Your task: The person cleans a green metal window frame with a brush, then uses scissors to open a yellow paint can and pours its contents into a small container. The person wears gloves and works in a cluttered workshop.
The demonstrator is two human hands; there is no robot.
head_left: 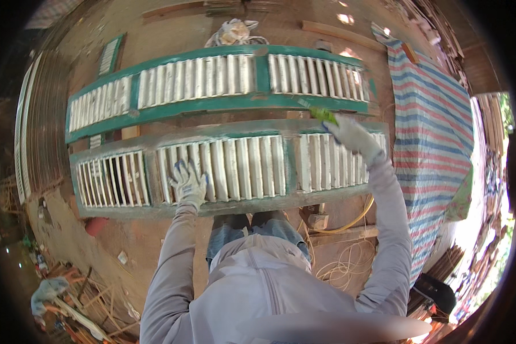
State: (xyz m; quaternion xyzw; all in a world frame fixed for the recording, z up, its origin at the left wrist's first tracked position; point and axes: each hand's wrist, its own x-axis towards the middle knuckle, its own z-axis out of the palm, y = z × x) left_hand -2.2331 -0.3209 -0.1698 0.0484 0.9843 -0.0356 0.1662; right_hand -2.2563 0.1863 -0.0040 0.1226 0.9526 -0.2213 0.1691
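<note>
Left fingers (pixel 183 173) touch slats (pixel 235 166); right hand (pixel 352 136) grips green tool (pixel 323 114)

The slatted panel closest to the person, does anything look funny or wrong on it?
Yes, its frame looks patchy: mostly dull grey with bits of green, while the farther panel looks much greener. No slat looks clearly broken.

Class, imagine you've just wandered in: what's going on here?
The person's gloved left hand is spread on the nearer slatted panel, whose frame is patchy green and grey. The gloved right hand grips a green tool, too blurred to identify, near that panel's far edge. A second slatted panel lies just beyond, and a striped sheet is off to the right.
</note>
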